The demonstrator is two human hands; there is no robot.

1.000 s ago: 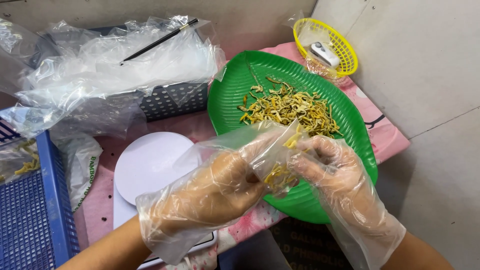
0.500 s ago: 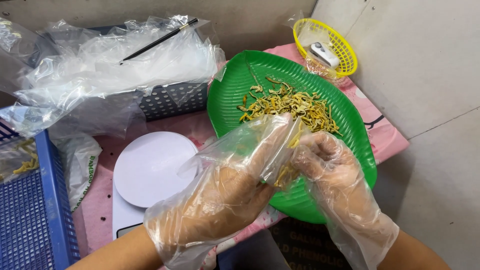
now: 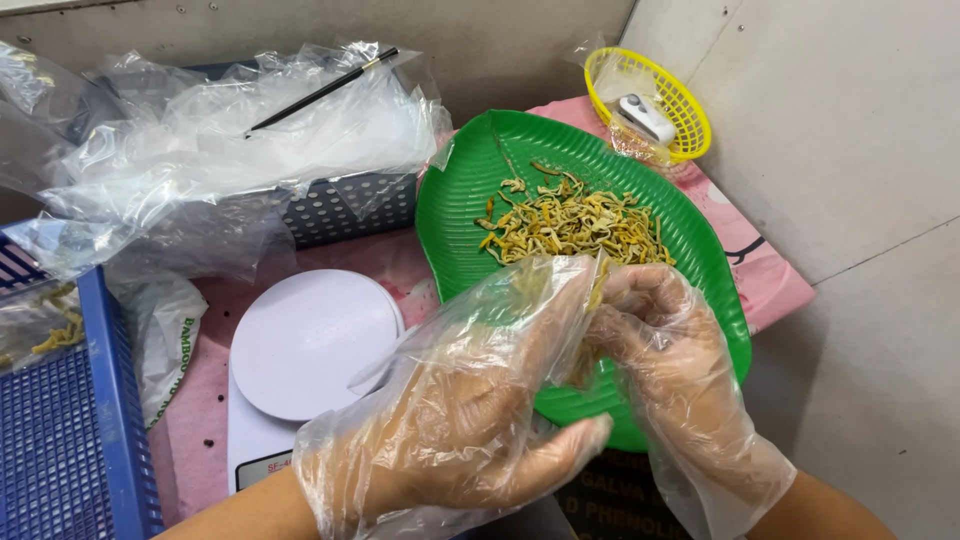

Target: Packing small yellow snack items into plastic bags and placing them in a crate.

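My gloved right hand (image 3: 665, 350) pinches yellow dried strips (image 3: 592, 290) into a small clear bag (image 3: 520, 300) that my gloved left hand (image 3: 470, 420) clasps, both over the near edge of the green leaf-shaped plate (image 3: 460, 200). The loose heap of strips (image 3: 570, 220) lies mid-plate; a white scale (image 3: 310, 345) sits just left.

Small food-packing station, likely a shop back corner: weighing scale (image 3: 300, 360), heap of clear plastic bags (image 3: 230, 130), green leaf-shaped tray (image 3: 470, 200) of dried yellow strips (image 3: 570, 220), perforated crates, bare walls.
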